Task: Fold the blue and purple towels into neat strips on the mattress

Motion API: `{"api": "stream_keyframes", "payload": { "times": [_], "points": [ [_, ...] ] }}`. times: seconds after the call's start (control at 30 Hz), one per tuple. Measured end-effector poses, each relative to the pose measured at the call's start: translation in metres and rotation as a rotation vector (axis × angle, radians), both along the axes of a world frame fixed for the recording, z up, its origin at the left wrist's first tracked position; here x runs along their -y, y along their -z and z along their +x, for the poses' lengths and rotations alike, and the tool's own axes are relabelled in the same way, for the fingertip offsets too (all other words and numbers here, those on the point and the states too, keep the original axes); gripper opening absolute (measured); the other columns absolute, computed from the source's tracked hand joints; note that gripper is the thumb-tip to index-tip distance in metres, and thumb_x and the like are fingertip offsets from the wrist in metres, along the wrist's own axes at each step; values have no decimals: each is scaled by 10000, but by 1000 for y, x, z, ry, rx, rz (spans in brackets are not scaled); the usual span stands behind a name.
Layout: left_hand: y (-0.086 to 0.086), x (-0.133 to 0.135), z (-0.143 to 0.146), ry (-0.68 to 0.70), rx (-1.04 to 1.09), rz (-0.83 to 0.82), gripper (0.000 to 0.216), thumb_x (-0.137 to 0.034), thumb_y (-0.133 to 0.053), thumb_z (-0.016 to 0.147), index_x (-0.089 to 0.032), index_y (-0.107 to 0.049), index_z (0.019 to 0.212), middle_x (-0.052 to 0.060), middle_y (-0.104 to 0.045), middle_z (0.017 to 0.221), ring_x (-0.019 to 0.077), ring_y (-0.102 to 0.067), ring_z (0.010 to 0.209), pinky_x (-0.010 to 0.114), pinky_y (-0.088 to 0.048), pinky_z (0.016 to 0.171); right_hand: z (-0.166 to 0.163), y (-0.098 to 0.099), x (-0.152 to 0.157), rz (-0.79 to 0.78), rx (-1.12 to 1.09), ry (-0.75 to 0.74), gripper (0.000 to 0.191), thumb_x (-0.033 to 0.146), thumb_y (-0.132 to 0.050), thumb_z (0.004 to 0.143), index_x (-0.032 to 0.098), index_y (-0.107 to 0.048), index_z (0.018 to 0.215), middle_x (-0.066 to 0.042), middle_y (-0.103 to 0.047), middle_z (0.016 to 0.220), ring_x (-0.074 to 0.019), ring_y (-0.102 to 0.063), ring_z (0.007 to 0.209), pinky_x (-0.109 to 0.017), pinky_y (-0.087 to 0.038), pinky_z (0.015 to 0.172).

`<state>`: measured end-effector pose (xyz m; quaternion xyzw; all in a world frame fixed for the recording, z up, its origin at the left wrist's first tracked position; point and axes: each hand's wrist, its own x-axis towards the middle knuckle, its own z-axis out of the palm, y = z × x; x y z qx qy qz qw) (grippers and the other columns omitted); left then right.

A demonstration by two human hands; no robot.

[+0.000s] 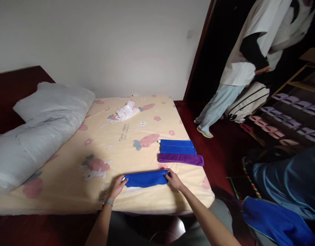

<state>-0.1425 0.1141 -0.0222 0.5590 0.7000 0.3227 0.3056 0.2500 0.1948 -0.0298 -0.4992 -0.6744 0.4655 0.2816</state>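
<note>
Between my two hands stretches a blue towel (146, 179), folded into a long narrow strip just above the bed. My left hand (119, 185) pinches its left end, where a small white tag shows. The right end is gripped by my right hand (173, 179), thumb on top. Just beyond it on the sheet lies a purple folded towel (181, 159). Behind that, two blue folded strips (176, 147) lie side by side, close to the purple one.
A patterned sheet (70, 184) covers the bed. A grey-white quilt (57, 119) is heaped at the left, and a crumpled plastic bag (127, 110) lies toward the wall. At right are a standing person (249, 61), a slipper rack (296, 112) and unfolded blue cloth (277, 220).
</note>
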Motion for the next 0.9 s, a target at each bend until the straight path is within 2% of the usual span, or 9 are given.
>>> {"api": "stream_keyframes", "payload": {
  "times": [0.07,0.13,0.27,0.4,0.47,0.53,0.6,0.7,0.9],
  "points": [
    [0,3,1,-1,-16,-9,486,-579,-572,823,-165,-704,1041,42,-718,778,206,-665,701,338,-568,692,8,4,-1,-53,40,5,350,374,-520,914,195,-585,1208,-60,-744,999,-233,-712,887,-379,-573,814],
    [-2,8,5,-17,-83,36,465,-554,-612,814,-181,-704,1078,61,-720,835,229,-666,771,384,-565,774,13,4,4,-33,91,34,345,340,-542,903,196,-587,1212,-86,-733,1067,-250,-706,939,-399,-558,862],
    [-12,19,35,-38,-458,286,358,-390,-526,925,-212,-680,1195,134,-686,1211,295,-611,1162,477,-481,1013,1,-14,26,299,348,144,383,250,-492,939,184,-588,1303,-151,-671,1238,-293,-623,1142,-461,-476,1012],
    [-17,25,100,298,-716,389,499,-283,-409,990,-238,-451,1485,83,-525,1498,246,-442,1411,451,-349,1177,-41,-25,55,629,444,-43,523,195,-430,960,194,-451,1483,-109,-524,1483,-260,-457,1374,-464,-340,1168],
    [-11,25,128,432,-771,381,577,-302,-398,1000,-231,-295,1563,63,-427,1575,228,-370,1464,436,-299,1215,-59,-18,65,695,454,-140,571,231,-438,967,162,-377,1531,-108,-438,1556,-261,-373,1445,-471,-294,1201],
    [-2,23,140,456,-793,350,608,-321,-377,1011,-224,-204,1585,57,-374,1603,222,-343,1480,432,-292,1220,-68,-6,69,707,476,-177,598,261,-434,978,148,-326,1555,-114,-404,1575,-266,-346,1466,-477,-300,1197],
    [6,21,136,455,-792,312,609,-330,-354,1021,-239,-158,1591,47,-343,1616,213,-337,1484,428,-301,1215,-64,7,66,698,500,-201,607,274,-426,989,169,-287,1571,-98,-387,1584,-260,-339,1472,-474,-311,1193],
    [13,21,110,488,-769,273,608,-343,-338,1028,-268,-119,1590,35,-310,1629,201,-322,1491,423,-295,1219,-45,19,57,690,532,-241,627,276,-426,995,192,-236,1586,-76,-351,1600,-251,-323,1482,-472,-312,1196],
    [17,31,63,439,-784,236,639,-381,-353,1022,-266,-86,1592,39,-319,1623,207,-323,1490,425,-273,1231,-10,20,47,685,573,-211,657,283,-434,999,174,-182,1596,-88,-294,1621,-266,-301,1491,-501,-289,1210]
  ]
}}
